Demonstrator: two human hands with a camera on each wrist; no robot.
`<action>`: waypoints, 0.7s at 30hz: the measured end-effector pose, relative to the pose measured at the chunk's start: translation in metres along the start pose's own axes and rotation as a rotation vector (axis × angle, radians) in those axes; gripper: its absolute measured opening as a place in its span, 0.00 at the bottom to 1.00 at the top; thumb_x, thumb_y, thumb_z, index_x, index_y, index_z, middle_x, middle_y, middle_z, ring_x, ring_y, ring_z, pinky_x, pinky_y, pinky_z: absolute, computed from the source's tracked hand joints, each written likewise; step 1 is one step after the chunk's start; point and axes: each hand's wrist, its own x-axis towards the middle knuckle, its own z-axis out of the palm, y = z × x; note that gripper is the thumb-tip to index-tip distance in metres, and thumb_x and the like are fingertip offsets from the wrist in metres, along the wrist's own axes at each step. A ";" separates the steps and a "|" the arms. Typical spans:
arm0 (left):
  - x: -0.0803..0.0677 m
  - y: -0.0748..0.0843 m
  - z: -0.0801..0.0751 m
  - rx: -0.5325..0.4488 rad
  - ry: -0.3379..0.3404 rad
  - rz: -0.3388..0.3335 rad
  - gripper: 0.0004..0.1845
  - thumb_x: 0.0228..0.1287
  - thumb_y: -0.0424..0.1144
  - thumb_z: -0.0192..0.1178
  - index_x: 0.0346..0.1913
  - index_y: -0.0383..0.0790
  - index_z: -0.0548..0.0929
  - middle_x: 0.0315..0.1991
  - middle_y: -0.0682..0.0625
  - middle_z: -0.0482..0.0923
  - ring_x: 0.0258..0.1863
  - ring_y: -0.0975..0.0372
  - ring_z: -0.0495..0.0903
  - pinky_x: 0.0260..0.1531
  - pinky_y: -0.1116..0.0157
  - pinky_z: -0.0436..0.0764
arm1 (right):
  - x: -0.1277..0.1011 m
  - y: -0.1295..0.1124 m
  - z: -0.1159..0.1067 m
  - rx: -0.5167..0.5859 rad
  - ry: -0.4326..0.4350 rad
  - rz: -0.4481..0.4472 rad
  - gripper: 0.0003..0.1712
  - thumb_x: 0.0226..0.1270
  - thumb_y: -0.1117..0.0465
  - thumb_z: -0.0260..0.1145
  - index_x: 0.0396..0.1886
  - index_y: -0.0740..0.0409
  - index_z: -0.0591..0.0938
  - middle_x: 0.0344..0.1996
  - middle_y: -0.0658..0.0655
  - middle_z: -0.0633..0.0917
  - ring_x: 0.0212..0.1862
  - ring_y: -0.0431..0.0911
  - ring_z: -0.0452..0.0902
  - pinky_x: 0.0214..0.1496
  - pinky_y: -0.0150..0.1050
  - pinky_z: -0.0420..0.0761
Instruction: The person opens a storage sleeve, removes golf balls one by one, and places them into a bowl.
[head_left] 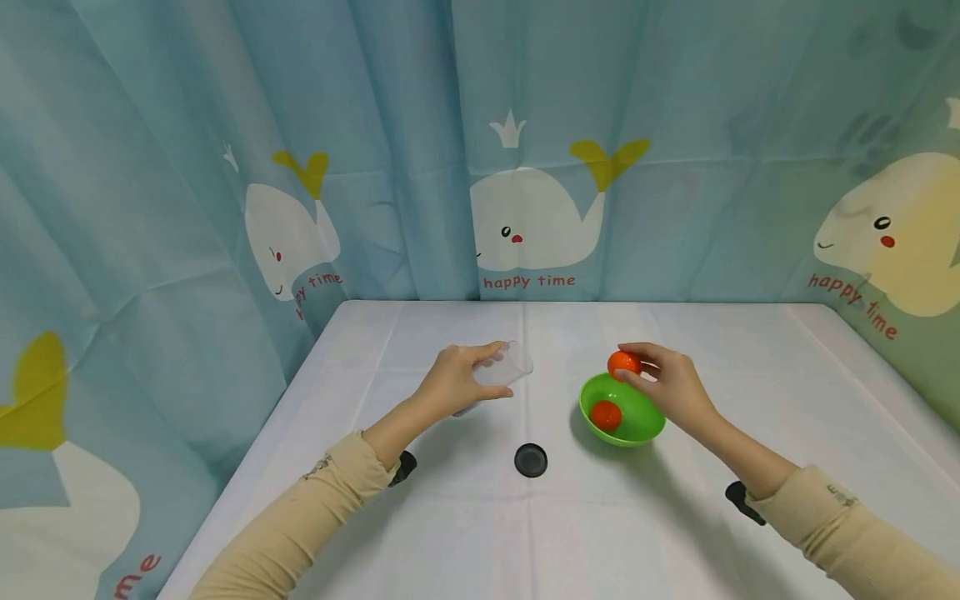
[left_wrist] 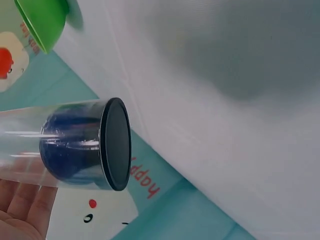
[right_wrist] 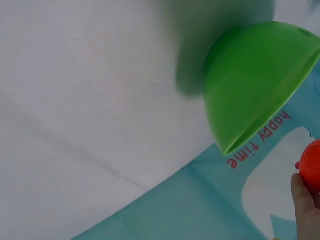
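Observation:
My left hand (head_left: 453, 379) grips a clear plastic tube (head_left: 501, 368), tilted with its open mouth toward the right. In the left wrist view a dark blue ball (left_wrist: 70, 142) sits inside it, against the black cap (left_wrist: 118, 145) on its bottom end. Thumb and fingers of my right hand (head_left: 677, 387) pinch an orange-red ball (head_left: 622, 362) above the far rim of a green bowl (head_left: 641, 417). Inside that bowl lies a second orange-red ball (head_left: 605, 415). The right wrist view catches the bowl's outer side (right_wrist: 255, 80) and the held ball (right_wrist: 312, 165) at the edge.
A round black lid (head_left: 531, 460) lies on the white-covered table (head_left: 570, 542), between the hands and nearer the front. Blue curtains (head_left: 420, 150) printed with whales stand along the table's back and sides. Dark wrist cameras sit beneath both sleeves (head_left: 330, 487).

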 end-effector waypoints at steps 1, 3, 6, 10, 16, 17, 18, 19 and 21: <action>0.000 0.000 -0.001 0.003 0.004 0.000 0.36 0.45 0.45 0.74 0.61 0.42 0.77 0.45 0.42 0.85 0.44 0.55 0.83 0.45 0.56 0.80 | 0.000 0.001 0.000 -0.016 -0.009 -0.006 0.22 0.56 0.71 0.68 0.51 0.74 0.77 0.46 0.71 0.82 0.49 0.62 0.79 0.50 0.48 0.78; -0.001 0.001 -0.002 0.005 0.006 -0.002 0.36 0.45 0.46 0.74 0.61 0.42 0.76 0.45 0.42 0.85 0.44 0.55 0.83 0.44 0.57 0.81 | -0.001 0.002 0.000 -0.041 -0.025 -0.021 0.22 0.55 0.71 0.68 0.51 0.74 0.78 0.45 0.71 0.83 0.48 0.62 0.79 0.50 0.49 0.78; -0.004 0.001 -0.004 0.007 0.003 -0.004 0.37 0.45 0.47 0.74 0.61 0.41 0.76 0.45 0.42 0.84 0.44 0.56 0.83 0.44 0.58 0.81 | -0.004 0.004 -0.001 -0.073 -0.048 -0.038 0.22 0.54 0.72 0.69 0.50 0.74 0.78 0.44 0.70 0.83 0.47 0.61 0.80 0.50 0.50 0.78; -0.005 0.001 -0.004 -0.003 0.002 -0.012 0.37 0.44 0.47 0.74 0.61 0.43 0.76 0.48 0.42 0.84 0.46 0.56 0.83 0.45 0.58 0.81 | -0.009 0.006 -0.002 -0.102 -0.065 -0.060 0.23 0.53 0.72 0.70 0.50 0.74 0.78 0.42 0.69 0.84 0.45 0.60 0.80 0.49 0.52 0.79; -0.007 0.000 -0.004 -0.050 0.015 -0.030 0.37 0.44 0.45 0.74 0.62 0.43 0.76 0.53 0.42 0.80 0.48 0.55 0.82 0.45 0.58 0.81 | -0.013 0.011 -0.002 -0.159 -0.098 -0.108 0.22 0.53 0.70 0.70 0.49 0.74 0.79 0.41 0.66 0.85 0.43 0.57 0.81 0.47 0.50 0.80; -0.008 0.000 -0.005 -0.059 0.016 -0.033 0.37 0.44 0.45 0.74 0.62 0.43 0.76 0.54 0.43 0.80 0.49 0.54 0.82 0.46 0.57 0.81 | -0.014 0.011 -0.002 -0.170 -0.104 -0.112 0.22 0.53 0.70 0.70 0.48 0.74 0.79 0.41 0.66 0.85 0.43 0.56 0.81 0.47 0.50 0.80; -0.008 -0.001 -0.005 -0.064 0.018 -0.032 0.37 0.43 0.45 0.74 0.62 0.43 0.75 0.54 0.42 0.80 0.49 0.54 0.82 0.46 0.57 0.81 | -0.015 0.012 -0.002 -0.181 -0.108 -0.114 0.22 0.53 0.70 0.71 0.48 0.73 0.79 0.41 0.65 0.85 0.42 0.56 0.81 0.46 0.50 0.81; -0.009 -0.001 -0.005 -0.071 0.019 -0.032 0.38 0.43 0.45 0.74 0.62 0.43 0.75 0.54 0.43 0.80 0.49 0.54 0.82 0.47 0.57 0.80 | -0.016 0.012 -0.002 -0.193 -0.113 -0.115 0.21 0.53 0.69 0.71 0.48 0.72 0.79 0.41 0.65 0.85 0.41 0.55 0.81 0.46 0.50 0.81; -0.010 -0.002 -0.005 -0.078 0.021 -0.029 0.38 0.43 0.44 0.74 0.62 0.43 0.75 0.54 0.42 0.79 0.50 0.54 0.82 0.47 0.57 0.81 | -0.018 0.013 -0.002 -0.212 -0.122 -0.117 0.20 0.52 0.69 0.71 0.47 0.71 0.80 0.40 0.63 0.85 0.39 0.52 0.81 0.44 0.49 0.81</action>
